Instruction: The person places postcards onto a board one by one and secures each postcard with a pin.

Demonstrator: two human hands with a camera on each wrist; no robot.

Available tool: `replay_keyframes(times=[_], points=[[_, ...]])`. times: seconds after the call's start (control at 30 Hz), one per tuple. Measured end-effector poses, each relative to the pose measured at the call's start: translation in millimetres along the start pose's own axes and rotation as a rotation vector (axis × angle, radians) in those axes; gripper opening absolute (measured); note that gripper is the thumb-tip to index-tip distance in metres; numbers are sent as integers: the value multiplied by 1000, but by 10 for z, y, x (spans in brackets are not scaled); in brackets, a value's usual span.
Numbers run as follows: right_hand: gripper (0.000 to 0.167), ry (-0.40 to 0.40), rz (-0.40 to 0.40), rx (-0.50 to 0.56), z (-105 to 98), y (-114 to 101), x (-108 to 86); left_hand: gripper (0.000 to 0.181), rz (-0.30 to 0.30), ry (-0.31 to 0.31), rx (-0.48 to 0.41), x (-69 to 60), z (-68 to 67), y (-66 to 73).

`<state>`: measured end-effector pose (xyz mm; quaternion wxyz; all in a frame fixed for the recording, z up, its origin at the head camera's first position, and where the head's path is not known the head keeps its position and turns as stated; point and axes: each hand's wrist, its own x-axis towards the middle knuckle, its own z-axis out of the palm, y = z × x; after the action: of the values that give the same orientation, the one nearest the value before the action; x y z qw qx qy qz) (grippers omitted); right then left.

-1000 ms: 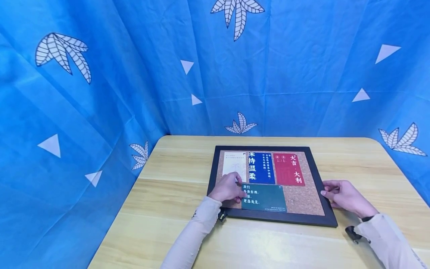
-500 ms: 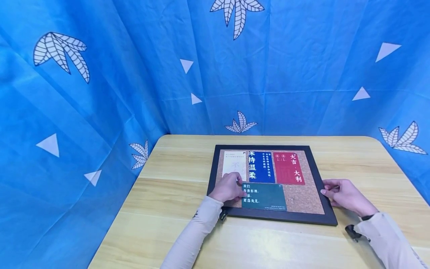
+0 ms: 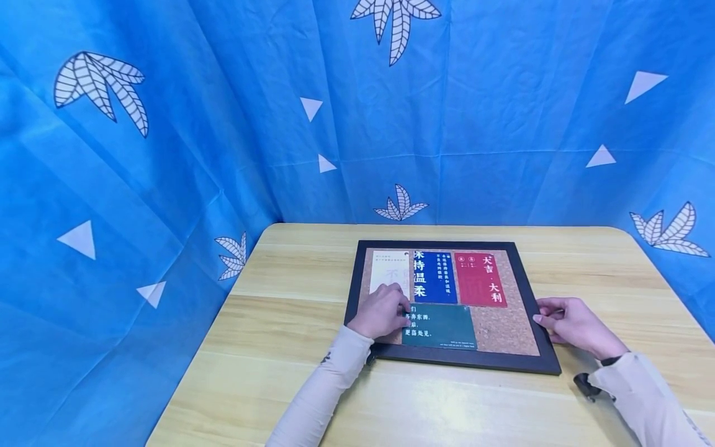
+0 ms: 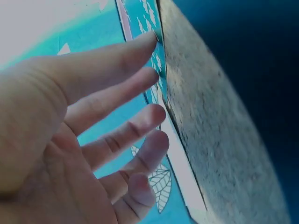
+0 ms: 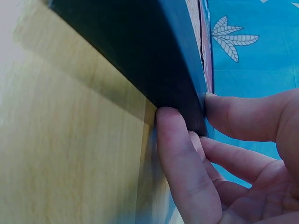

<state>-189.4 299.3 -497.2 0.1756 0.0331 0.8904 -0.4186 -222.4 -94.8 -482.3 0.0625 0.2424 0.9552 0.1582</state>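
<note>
A cork board (image 3: pixel 505 332) with a black frame (image 3: pixel 530 292) lies on the table. My left hand (image 3: pixel 382 310) is over its left part, with the fingertips at the left edge of a green postcard (image 3: pixel 441 326). In the left wrist view the thumb (image 4: pixel 117 60) and index finger touch that card's edge, and the other fingers are loosely bent. My right hand (image 3: pixel 578 326) pinches the frame's right side, thumb on top and fingers against the outer side and underneath. Above the green card are a white card (image 3: pixel 388 267), partly hidden by my left hand, a blue card (image 3: pixel 436 279) and a red card (image 3: pixel 480 282).
The board rests on a light wooden table (image 3: pixel 279 323). A blue curtain (image 3: pixel 491 124) with white leaves and triangles hangs behind the table and along its left side. Small dark devices (image 3: pixel 586 386) sit at the wrists.
My left fingers have shifted slightly on the green card's left edge and now cover a little more of its printed text. The right hand, the board and the cards stay put.
</note>
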Motion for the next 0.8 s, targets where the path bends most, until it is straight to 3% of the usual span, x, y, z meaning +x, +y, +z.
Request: replay_keyframes(times=[0.33,0.6,0.8], points=[[57,0,-15,6,6,17,5,31,120,-84,107,-51,-56,-66],[57,0,-20,17,-14,4,0,42,187,-160,126,-87,-123,-103],[55,2,-20,12,1,-8,-6,49,222,-170,117,-113,-114,-149]])
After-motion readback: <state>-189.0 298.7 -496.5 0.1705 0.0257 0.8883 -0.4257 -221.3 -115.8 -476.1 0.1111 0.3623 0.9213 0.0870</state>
